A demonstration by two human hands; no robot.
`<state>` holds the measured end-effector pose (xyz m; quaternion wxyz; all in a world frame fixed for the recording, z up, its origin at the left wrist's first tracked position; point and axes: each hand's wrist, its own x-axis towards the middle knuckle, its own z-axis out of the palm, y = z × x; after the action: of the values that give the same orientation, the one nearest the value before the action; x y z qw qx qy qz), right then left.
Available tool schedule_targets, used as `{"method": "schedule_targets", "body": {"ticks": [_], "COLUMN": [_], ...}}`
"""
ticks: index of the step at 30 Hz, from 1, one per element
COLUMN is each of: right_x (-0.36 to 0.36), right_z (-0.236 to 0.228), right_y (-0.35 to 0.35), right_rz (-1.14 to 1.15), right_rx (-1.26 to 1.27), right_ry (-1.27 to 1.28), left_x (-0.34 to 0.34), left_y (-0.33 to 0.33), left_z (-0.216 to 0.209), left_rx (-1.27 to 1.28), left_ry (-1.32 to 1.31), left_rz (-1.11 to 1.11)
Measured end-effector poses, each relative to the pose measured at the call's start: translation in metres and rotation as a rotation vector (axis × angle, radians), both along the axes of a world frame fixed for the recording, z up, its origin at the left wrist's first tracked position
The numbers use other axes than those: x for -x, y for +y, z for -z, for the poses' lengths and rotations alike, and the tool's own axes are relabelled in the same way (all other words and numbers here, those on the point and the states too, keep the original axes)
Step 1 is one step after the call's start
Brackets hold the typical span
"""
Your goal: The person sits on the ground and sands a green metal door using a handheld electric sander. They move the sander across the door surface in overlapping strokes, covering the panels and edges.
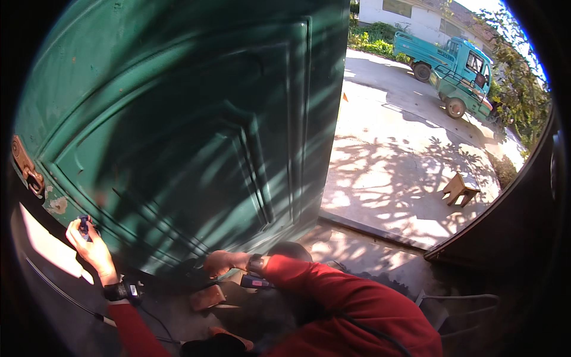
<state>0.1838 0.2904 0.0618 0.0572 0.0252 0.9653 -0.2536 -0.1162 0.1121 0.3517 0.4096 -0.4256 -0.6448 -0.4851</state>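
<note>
A large green metal door [178, 137] with raised panel lines stands tilted across the left of the head view. My left hand [92, 250] is at its lower left edge, fingers closed on a small dark purple object [85, 227] whose kind I cannot make out. Low on the door, my right hand [221, 262] is curled close to the panel's bottom edge. Whatever it may hold is lost in shadow. Beneath my right wrist lies a dark, rounded tool-like piece [256, 281] with a pale label. A reddish brick [207, 297] rests on the floor just below that hand.
On the door's left edge is a rusty lock plate with a ring handle [35, 181]. Dark cables [62, 291] run along the lower left floor. A metal-framed item [458, 303] stands at lower right. Outside are a small wooden stool [461, 189] and turquoise three-wheeled trucks [458, 65].
</note>
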Motion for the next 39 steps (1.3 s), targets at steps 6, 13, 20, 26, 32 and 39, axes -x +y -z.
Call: {"method": "schedule_targets", "body": {"ticks": [6,13,20,26,32,39], "right_x": [-0.03,-0.073,-0.024,-0.032,-0.058,-0.03], "right_z": [-0.02,-0.037,0.063,0.062,-0.024,-0.037], "right_y": [-0.004,0.043,0.049,0.031,0.021,0.001], "right_rz": [0.038,0.246,0.273,0.269,0.206,0.095], "right_rx": [0.046,0.379,0.354,0.395,0.402,0.243], "right_ry": [0.205,0.364,0.24,0.188,0.148,0.124], "left_x": [-0.023,-0.007,-0.001,-0.023,-0.07,-0.055], "left_y": [0.0,0.011,-0.006,0.002,-0.017,-0.018], "left_z": [0.071,0.03,0.08,0.161,0.162,0.023], "left_rx": [0.112,-0.089,0.044,0.044,0.218,-0.16], "left_ry": [-0.07,0.159,0.244,0.17,-0.09,-0.082], "left_rz": [0.141,-0.046,-0.02,-0.102,-0.014,0.05]}}
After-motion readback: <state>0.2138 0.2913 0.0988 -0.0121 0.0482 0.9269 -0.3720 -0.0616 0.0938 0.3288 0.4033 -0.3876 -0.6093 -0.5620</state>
